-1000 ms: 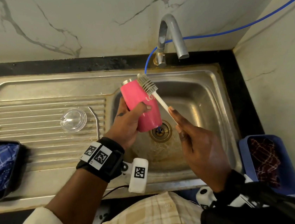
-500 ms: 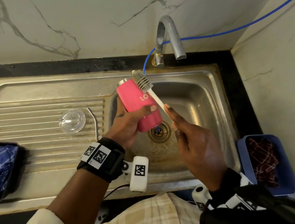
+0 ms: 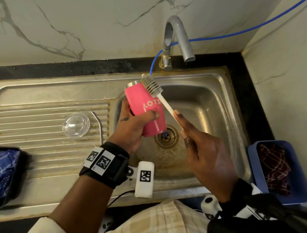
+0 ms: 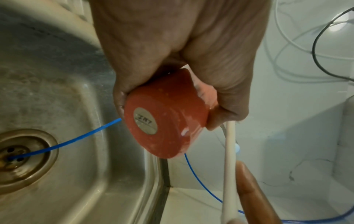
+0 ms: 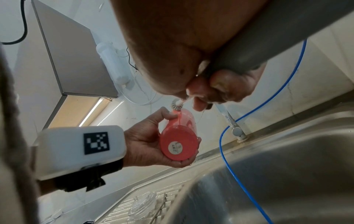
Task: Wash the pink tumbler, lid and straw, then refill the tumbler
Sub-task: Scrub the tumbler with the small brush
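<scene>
Over the sink basin [image 3: 213, 94], we hold the pink tumbler [image 3: 146, 109] tilted in our left hand [image 3: 131, 130], fingers wrapped around its lower body, its steel rim pointing toward the far wall. Our right hand [image 3: 204, 149] pinches the white handle of a bottle brush [image 3: 152, 84] between thumb and fingers. Compared with a second ago, the tumbler and brush have lifted slightly and shifted toward the far left; the brush head has slid up the outside wall and now lies against the tumbler just beside its rim. From this we judge the outside is being scrubbed and the brush may soon go into the mouth; the inside is not visible to us. On the ribbed draining surface to the left lie the clear lid [image 3: 75, 123] and, just beside it, the bent metal straw [image 3: 98, 126], both apart from our hands and seemingly waiting. No water runs from the tap [image 3: 176, 39], so rinsing and refilling still lie ahead.
</scene>
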A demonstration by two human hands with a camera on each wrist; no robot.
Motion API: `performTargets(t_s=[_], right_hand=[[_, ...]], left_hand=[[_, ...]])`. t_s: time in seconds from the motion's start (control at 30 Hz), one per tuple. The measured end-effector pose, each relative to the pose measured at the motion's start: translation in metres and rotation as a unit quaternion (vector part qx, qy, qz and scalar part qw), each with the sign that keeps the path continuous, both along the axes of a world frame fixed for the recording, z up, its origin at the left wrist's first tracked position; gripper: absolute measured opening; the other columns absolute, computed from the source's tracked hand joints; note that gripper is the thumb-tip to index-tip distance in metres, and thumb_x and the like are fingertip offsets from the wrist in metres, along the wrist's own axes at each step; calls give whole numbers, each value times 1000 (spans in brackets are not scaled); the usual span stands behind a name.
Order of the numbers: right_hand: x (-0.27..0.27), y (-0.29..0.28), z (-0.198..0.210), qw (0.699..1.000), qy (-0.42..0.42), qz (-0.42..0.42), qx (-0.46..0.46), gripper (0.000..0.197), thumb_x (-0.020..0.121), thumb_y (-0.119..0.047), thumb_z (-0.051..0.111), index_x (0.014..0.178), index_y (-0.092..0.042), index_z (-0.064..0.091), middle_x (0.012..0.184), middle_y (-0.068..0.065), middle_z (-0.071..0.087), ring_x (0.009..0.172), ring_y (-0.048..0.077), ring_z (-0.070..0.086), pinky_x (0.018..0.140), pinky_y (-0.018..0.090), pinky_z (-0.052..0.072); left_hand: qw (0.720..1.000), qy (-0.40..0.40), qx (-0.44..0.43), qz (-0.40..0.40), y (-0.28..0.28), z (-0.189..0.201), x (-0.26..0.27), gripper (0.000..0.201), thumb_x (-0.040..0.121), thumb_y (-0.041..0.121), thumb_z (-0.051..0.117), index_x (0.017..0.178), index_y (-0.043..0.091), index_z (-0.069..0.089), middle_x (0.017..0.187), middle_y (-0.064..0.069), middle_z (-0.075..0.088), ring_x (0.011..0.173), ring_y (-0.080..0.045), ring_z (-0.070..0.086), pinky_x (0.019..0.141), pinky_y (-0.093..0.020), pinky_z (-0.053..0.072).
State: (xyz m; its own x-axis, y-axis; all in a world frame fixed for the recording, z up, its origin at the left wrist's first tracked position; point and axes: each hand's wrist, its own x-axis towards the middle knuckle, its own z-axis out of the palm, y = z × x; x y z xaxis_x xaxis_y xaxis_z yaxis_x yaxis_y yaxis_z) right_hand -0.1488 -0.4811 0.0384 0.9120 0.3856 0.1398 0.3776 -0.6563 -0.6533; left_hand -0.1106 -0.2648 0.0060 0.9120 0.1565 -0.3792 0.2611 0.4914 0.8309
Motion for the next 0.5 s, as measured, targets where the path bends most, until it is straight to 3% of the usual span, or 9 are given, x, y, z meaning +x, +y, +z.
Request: performTargets(t_s=[0.1, 0.17, 0.3, 0.4, 0.5], right_hand=[[-9, -3, 1, 1000, 12, 13, 2, 66, 103, -6, 60, 162, -31, 43, 67, -29, 29, 61, -11, 45, 60, 3, 30], [-9, -3, 1, 1000, 10, 12, 7, 63, 103, -9, 58, 161, -29, 44, 68, -31, 28, 60, -12, 44, 60, 4, 30], [0, 0, 3, 1000, 2, -3, 3, 65, 106, -10, 56, 163, -33, 39, 66, -26, 28, 55, -6, 36, 59, 15, 31], [-3, -1, 2, 1000, 8, 0, 5, 71, 103, -2, 61, 163, -32, 39, 65, -25, 28, 56, -6, 41, 61, 7, 27], [-12, -5, 1, 1000, 22, 17, 11, 69, 101, 0, 64, 161, -28, 44, 64, -27, 34, 63, -11, 49, 60, 4, 33]], left_hand=[[1000, -1, 3, 20, 8, 2, 2, 88, 73, 0, 73, 151, 23, 39, 133, -12, 66, 112, -26, 72, 82, -48, 63], [1000, -3, 7, 13, 8, 2, 0, 89, 74, 1, 72, 152, 24, 38, 133, -10, 65, 111, -24, 72, 81, -47, 63], [1000, -1, -3, -17, -4, -2, -6, 86, 78, 4, 72, 153, 28, 37, 141, -13, 61, 120, -30, 69, 82, -49, 62], [1000, 5, -9, -3, -4, 0, -2, 87, 76, 3, 72, 152, 28, 38, 137, -11, 64, 116, -27, 71, 80, -48, 62], [1000, 3, 1, 23, 5, 2, 0, 84, 75, 3, 75, 148, 26, 42, 132, -9, 67, 113, -25, 72, 81, -46, 63]])
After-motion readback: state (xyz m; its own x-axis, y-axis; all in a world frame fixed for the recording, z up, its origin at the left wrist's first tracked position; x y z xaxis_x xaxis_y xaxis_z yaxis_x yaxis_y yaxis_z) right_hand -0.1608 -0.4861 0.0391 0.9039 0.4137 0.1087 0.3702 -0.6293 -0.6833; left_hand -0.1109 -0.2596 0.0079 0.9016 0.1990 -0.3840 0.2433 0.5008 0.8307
